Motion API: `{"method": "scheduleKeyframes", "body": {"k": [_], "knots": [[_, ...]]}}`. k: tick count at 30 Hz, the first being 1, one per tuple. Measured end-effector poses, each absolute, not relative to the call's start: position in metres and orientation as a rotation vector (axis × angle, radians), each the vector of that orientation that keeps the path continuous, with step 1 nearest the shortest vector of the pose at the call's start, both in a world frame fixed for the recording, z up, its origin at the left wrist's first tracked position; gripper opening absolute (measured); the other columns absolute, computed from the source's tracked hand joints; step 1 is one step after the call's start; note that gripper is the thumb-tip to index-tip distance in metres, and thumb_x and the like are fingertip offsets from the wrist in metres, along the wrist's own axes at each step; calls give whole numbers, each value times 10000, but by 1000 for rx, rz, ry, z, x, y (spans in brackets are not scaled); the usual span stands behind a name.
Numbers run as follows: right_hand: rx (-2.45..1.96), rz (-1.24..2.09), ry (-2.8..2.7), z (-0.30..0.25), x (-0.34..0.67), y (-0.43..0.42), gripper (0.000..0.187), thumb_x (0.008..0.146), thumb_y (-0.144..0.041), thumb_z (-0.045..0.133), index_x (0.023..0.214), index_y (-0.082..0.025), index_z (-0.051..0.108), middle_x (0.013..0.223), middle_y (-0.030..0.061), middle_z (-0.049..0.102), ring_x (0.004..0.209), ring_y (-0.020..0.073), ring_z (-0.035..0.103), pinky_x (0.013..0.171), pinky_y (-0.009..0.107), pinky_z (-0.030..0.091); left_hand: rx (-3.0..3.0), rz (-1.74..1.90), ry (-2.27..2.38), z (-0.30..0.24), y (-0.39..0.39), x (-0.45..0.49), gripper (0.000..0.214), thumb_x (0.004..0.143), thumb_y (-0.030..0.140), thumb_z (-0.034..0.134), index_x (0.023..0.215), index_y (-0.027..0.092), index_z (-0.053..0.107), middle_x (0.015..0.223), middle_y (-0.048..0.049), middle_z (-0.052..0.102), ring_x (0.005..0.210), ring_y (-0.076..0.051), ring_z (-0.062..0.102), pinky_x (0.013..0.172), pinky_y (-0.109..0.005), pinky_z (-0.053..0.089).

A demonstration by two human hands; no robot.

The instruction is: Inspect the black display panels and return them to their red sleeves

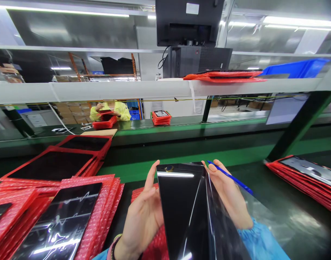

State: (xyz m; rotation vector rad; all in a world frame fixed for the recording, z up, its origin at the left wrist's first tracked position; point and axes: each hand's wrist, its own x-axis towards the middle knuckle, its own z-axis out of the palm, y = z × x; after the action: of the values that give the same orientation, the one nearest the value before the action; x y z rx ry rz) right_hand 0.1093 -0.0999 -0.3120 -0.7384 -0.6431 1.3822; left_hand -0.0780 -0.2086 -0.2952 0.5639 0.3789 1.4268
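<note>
In front of me a black glass screen panel (183, 209) is tilted up, with light streaks reflected on it. My left hand (143, 213) grips its left edge, the index finger stretched along the top left corner. My right hand (229, 193) is closed at the top right corner, a blue pen (232, 176) lying between its fingers. A clear film (227, 224) stands away from the panel's right side, and the right fingers pinch its upper edge. Below the panel lies red bubble wrap (158, 243), partly hidden.
Stacked red bubble sleeves with black panels (65, 216) crowd the left; another sleeve stack (308, 180) lies right. Ahead run a green ledge (187, 126) and a white shelf beam (127, 91) bearing a computer (197, 59). Across, a person in yellow (122, 110) handles red sleeves.
</note>
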Motion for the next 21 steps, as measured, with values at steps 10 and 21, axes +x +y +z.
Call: {"method": "scheduleKeyframes", "body": {"k": [10,21], "knots": [[-612,1039,-1101,-310,110,-119,215,775,-211,727,914,-273,574,687,-73,584,1058,183,631,1103,384,356,627,1474,521,-297,-220,-76,673,784,282,624,1407,416,406,1219,34,662,1229,-242,533,1067,-376,348],[-333,543,-1336,-307,101,-144,283,867,-17,545,1025,-251,564,782,8,648,1149,185,564,985,411,539,1281,1449,669,-318,-238,-66,651,818,509,595,1419,330,420,1334,-76,598,1135,-325,606,986,-472,418]]}}
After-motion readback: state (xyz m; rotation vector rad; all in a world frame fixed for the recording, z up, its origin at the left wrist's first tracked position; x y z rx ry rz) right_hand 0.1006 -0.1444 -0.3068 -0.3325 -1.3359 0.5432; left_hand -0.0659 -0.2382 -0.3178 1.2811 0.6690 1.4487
